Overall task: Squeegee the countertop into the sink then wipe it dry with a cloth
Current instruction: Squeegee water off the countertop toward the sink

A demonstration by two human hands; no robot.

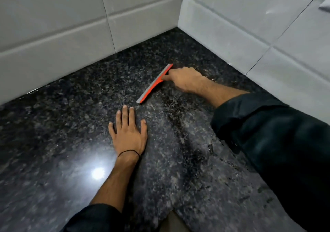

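Low in the frame, two dark sleeves reach out over the speckled black granite worktop (62,124), which shines under a lamp's reflection at lower left. Just below centre, the left hand (128,133) lies flat on the stone, fingers (125,114) spread wide and holding nothing; it looks planted there to brace the person's lean toward the corner. Farther up, right of centre, the right hand (185,79) closes its fingers around the handle of the orange squeegee with a grey rubber blade (154,83), whose edge rests diagonally on the stone, probably angled to drag water along. Darker wet streaks trail toward the lower right. Beyond, white wall tiles (53,35) meet in a corner. No sink or cloth shows.
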